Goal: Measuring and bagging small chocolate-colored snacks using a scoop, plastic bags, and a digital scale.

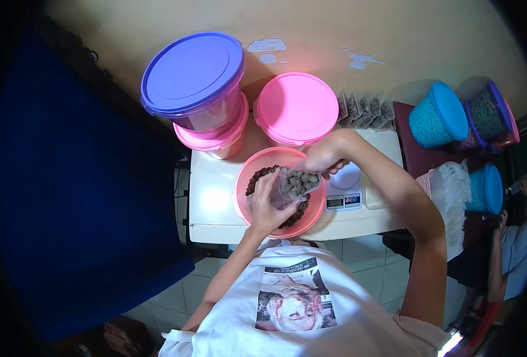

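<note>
My left hand [265, 209] grips a clear plastic pouch [282, 197] above a pink tub [240, 203]. Its fingers wrap around the pouch from the left. My right hand [328, 159], wrist bent, holds a clear scoop [319, 177] tilted toward the pouch mouth. Brown-grey lumpy pieces [301, 183] fill the scoop, whose front end meets the pouch. More dark brown pieces [260, 177] lie in the tub beneath, partly hidden by my hands and the pouch. Right of the tub stands a white digital kitchen scale [344, 196], its round platform partly covered by my right arm.
Behind the tub stand a pink-lidded tub [299, 107] and a stack topped by a purple-lidded tub [194, 76]. Several filled clear pouches [366, 111] line the wall. Blue-lidded tubs [439, 114] stand right, near a person [515, 259]. A blue cloth [80, 201] hangs left.
</note>
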The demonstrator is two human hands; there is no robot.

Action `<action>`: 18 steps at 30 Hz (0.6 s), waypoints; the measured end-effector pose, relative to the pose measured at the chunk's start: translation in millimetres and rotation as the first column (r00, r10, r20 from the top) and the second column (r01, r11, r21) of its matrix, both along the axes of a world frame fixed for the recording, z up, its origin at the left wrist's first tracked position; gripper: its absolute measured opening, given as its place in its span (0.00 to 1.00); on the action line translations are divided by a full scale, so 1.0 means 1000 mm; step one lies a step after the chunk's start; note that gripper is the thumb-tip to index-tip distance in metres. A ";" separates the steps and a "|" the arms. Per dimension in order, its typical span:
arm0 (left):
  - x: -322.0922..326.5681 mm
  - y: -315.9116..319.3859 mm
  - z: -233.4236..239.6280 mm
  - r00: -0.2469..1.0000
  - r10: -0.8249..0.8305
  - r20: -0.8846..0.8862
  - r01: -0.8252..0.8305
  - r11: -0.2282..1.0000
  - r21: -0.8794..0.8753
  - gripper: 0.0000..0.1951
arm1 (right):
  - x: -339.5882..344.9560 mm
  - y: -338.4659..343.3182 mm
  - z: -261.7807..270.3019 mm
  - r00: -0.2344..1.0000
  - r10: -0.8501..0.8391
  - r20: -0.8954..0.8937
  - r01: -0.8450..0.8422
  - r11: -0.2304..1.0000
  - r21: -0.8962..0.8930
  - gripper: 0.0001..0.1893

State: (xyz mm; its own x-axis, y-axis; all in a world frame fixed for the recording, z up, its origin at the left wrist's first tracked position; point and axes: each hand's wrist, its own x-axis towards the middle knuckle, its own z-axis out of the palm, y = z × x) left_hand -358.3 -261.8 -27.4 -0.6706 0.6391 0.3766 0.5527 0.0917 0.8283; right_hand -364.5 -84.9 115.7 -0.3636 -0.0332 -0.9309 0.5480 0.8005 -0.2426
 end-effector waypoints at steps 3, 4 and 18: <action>0.002 0.008 0.003 1.000 0.027 -0.013 -0.028 0.999 -0.031 0.35 | -0.011 -0.006 -0.024 0.997 0.075 0.033 -0.075 0.997 -0.003 0.15; 0.003 0.011 0.004 1.000 0.010 -0.019 -0.011 0.999 -0.031 0.35 | -0.015 -0.009 -0.033 0.989 0.121 0.081 -0.125 0.991 0.048 0.15; -0.004 0.005 -0.001 0.992 0.052 0.115 -0.059 0.996 0.061 0.40 | 0.035 -0.062 0.081 0.838 0.397 -0.376 -0.086 0.775 0.626 0.17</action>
State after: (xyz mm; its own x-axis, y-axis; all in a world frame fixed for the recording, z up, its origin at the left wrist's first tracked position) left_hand -362.2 -257.2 -28.2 -0.7449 0.5765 0.3357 0.4507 0.0639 0.8904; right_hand -329.2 -146.6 196.6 -0.8040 0.2882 -0.5201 0.2593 0.9571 0.1295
